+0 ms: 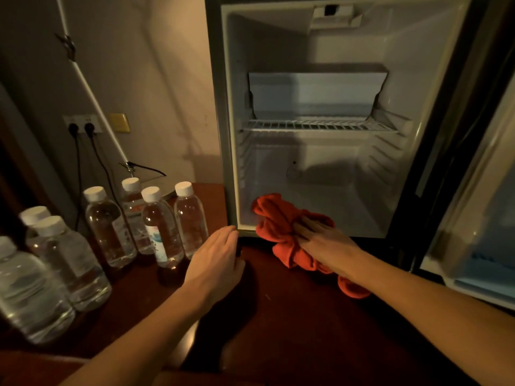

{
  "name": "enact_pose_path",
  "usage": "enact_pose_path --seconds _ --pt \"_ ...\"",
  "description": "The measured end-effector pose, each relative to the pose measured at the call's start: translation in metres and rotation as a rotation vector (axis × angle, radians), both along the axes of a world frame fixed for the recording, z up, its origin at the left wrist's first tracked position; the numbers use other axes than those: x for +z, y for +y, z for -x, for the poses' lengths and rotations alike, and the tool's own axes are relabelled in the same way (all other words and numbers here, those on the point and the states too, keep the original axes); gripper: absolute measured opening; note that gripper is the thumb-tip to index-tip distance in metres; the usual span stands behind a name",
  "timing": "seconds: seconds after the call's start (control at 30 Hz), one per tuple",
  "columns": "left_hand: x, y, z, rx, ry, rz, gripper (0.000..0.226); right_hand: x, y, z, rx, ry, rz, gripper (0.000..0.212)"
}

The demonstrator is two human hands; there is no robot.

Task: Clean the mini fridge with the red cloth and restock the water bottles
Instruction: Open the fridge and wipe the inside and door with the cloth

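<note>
Your right hand [324, 240] lies flat on top of the red cloth [281, 227], fingers straight and pressing down, not curled round it; the cloth is bunched up and sits half in and half out of the mini fridge [315, 174], with one end on the fridge floor near the front left corner and the other end hanging out over the dark wooden top [278, 316] under your wrist; your left hand [217, 260] is open too, with its fingertips touching the bottom left corner of the fridge frame; it holds nothing.

The fridge door [479, 218] stands open on your right; inside, you can see a white wire shelf [320, 126] across the middle, and a grey box-shaped part [315, 93] sits just above it at the back; the bottom part of the fridge has only the cloth in it.

The water bottles [156, 221] stand in a group on the wooden top to the left of the fridge, all upright with white caps on; the ones nearest you at the far left look blurry.

On the wall behind them is a power socket [82, 124] with two black plugs in it, and a yellow plate [119, 122] just beside it.
</note>
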State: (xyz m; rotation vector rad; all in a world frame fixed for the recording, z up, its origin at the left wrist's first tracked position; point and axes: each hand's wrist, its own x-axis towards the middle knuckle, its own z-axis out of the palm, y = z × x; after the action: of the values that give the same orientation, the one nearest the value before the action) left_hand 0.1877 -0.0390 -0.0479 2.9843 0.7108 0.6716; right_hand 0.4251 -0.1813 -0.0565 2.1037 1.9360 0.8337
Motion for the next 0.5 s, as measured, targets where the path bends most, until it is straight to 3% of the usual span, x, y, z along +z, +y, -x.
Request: enact_pose_path --seconds 0.2,0.5 --pt "-0.001 0.01 0.011 -0.011 -0.074 0.006 0.05 -0.005 0.063 0.056 0.333 -0.026 -0.055 0.047" --pt "0.007 0.01 0.004 0.009 -0.089 -0.003 0.062 -0.014 0.12 0.08 0.239 -0.103 0.102 0.046"
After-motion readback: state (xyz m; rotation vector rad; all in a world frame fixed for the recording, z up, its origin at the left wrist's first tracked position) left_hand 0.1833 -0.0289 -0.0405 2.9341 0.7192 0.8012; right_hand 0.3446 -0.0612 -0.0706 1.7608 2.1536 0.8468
